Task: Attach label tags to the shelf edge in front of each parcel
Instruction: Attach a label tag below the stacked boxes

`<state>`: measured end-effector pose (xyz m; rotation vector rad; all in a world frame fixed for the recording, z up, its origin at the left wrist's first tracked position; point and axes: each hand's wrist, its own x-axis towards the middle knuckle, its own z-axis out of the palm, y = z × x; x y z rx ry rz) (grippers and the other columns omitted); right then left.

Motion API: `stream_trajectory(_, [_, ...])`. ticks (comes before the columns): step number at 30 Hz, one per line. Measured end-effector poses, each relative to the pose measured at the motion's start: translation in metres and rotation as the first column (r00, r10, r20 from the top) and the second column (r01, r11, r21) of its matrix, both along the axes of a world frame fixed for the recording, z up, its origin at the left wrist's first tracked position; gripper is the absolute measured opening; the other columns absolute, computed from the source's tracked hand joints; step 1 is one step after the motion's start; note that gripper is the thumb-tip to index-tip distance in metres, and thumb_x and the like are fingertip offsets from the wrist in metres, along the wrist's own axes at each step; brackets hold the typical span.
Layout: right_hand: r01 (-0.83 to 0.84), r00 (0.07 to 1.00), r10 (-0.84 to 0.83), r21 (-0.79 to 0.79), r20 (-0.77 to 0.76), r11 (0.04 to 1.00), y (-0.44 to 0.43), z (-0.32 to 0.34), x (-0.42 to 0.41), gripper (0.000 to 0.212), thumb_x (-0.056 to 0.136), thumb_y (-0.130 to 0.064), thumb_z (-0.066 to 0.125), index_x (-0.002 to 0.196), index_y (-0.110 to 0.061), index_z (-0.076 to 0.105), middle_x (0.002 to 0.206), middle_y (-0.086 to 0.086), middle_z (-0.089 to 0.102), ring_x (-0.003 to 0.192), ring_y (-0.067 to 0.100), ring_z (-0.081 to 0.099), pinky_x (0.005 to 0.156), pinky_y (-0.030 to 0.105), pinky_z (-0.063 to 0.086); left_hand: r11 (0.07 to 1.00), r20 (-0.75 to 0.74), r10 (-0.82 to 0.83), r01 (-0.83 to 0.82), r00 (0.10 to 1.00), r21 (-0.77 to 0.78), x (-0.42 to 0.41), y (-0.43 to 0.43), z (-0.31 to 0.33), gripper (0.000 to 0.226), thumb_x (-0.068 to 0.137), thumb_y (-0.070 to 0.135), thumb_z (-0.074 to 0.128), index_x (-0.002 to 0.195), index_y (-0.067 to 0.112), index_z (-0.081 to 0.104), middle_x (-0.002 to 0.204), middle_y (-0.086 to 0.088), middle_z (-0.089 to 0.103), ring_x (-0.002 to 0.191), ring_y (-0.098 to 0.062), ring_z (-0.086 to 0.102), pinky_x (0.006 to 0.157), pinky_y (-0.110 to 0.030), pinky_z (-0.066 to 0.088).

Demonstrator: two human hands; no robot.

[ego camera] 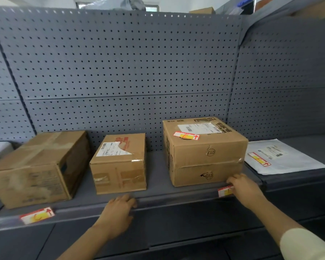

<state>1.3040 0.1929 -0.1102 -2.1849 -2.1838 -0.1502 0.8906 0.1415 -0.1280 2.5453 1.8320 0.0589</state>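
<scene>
— Grey steel, the shelf edge (167,200), and both hands are on it. Which step is this?

— Tagging the third parcel, I'd judge. The right hand (242,188) lies over a red-and-yellow label tag (224,191) on the edge strip, just below the right corner of the tall stacked carton (204,152). Its fingers are flat on the tag's right end; pressing rather than pinching, as far as I can tell.

— And the left hand (120,205)?

— Curled over the lip in front of the small carton (120,164). Whether it holds a tag I cannot tell; nothing shows under the fingers.

— So what is done already?

— One tag (37,215) sits on the edge before the big taped carton (36,167) at the left, tilted a little. No tag is visible before the small carton.

— Further back?

— A white mailer bag (283,156) lies flat on the neighbouring shelf to the right, with no tag seen on its edge. Behind everything stands the perforated back panel (120,62).

— Next move?

— Probably smoothing that right tag down square to the strip, then placing one before the small carton, centred on it.
</scene>
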Motion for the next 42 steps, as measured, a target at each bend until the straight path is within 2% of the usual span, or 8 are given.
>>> stream_trajectory(7, [-0.095, 0.995, 0.091, 0.088, 0.046, 0.992, -0.002, 0.002, 0.012, 0.021, 0.084, -0.011, 0.061, 0.096, -0.027, 0.055, 0.108, -0.004, 0.058, 0.097, 0.014, 0.052, 0.079, 0.026, 0.047, 0.999, 0.003, -0.003, 0.003, 1.000, 0.053, 0.008, -0.001, -0.004, 0.035, 0.088, 0.031, 0.056, 0.122, 0.032, 0.050, 0.128, 0.005, 0.050, 0.116, -0.019, 0.051, 0.097, -0.031, 0.039])
stream_trajectory(15, [-0.146, 0.989, 0.144, 0.135, 0.024, 0.980, -0.010, -0.005, 0.029, 0.016, 0.093, -0.023, 0.056, 0.109, -0.026, 0.060, 0.114, -0.006, 0.060, 0.106, 0.014, 0.051, 0.084, 0.026, 0.046, 0.990, -0.004, -0.099, 0.098, 0.995, 0.103, 0.071, 0.006, 0.000, 0.030, 0.088, 0.027, 0.054, 0.118, 0.027, 0.051, 0.124, 0.002, 0.051, 0.113, -0.023, 0.051, 0.097, -0.033, 0.037])
stream_trajectory(21, [-0.297, 0.951, 0.307, 0.169, -0.034, 0.940, 0.000, 0.001, 0.041, 0.024, 0.091, -0.017, 0.058, 0.114, -0.022, 0.061, 0.117, -0.005, 0.058, 0.109, 0.014, 0.049, 0.087, 0.027, 0.046, 0.989, 0.028, -0.060, 0.056, 0.998, 0.137, 0.131, 0.017, 0.005, 0.031, 0.089, 0.026, 0.053, 0.119, 0.026, 0.052, 0.124, 0.001, 0.053, 0.114, -0.023, 0.051, 0.096, -0.033, 0.037])
stream_trajectory(27, [-0.378, 0.925, 0.381, 0.124, 0.002, 0.917, 0.007, -0.003, 0.054, 0.018, 0.091, -0.010, 0.054, 0.106, -0.016, 0.060, 0.114, 0.001, 0.057, 0.104, 0.018, 0.050, 0.080, 0.032, 0.047, 0.991, 0.037, -0.022, 0.017, 0.999, 0.134, 0.191, 0.013, -0.004, 0.030, 0.088, 0.027, 0.052, 0.119, 0.026, 0.052, 0.124, 0.001, 0.053, 0.114, -0.023, 0.052, 0.094, -0.033, 0.037])
stream_trajectory(33, [-0.462, 0.885, 0.466, 0.134, 0.004, 0.877, 0.018, -0.008, 0.065, 0.013, 0.091, -0.011, 0.053, 0.102, -0.016, 0.059, 0.112, 0.000, 0.055, 0.102, 0.017, 0.050, 0.078, 0.033, 0.046, 0.992, 0.057, -0.001, -0.007, 0.998, 0.129, 0.202, 0.017, 0.000, 0.031, 0.089, 0.026, 0.052, 0.120, 0.028, 0.051, 0.125, 0.003, 0.053, 0.116, -0.021, 0.050, 0.096, -0.032, 0.036])
stream_trajectory(37, [-0.475, 0.873, 0.486, 0.164, -0.034, 0.865, 0.020, -0.010, 0.066, 0.011, 0.090, -0.011, 0.055, 0.099, -0.016, 0.058, 0.107, -0.001, 0.057, 0.096, 0.016, 0.050, 0.074, 0.032, 0.046, 0.992, 0.057, -0.003, -0.004, 0.998, 0.124, 0.204, 0.023, -0.003, 0.031, 0.089, 0.027, 0.053, 0.120, 0.028, 0.051, 0.124, 0.003, 0.053, 0.116, -0.020, 0.050, 0.097, -0.032, 0.036])
stream_trajectory(42, [-0.472, 0.871, 0.487, 0.172, -0.058, 0.865, 0.022, -0.006, 0.067, 0.013, 0.090, -0.013, 0.057, 0.102, -0.016, 0.059, 0.109, -0.001, 0.058, 0.099, 0.016, 0.051, 0.077, 0.031, 0.047, 0.992, 0.064, -0.011, 0.003, 0.998, 0.128, 0.208, 0.027, -0.008, 0.031, 0.089, 0.025, 0.054, 0.120, 0.029, 0.052, 0.124, 0.004, 0.053, 0.116, -0.019, 0.050, 0.097, -0.032, 0.036])
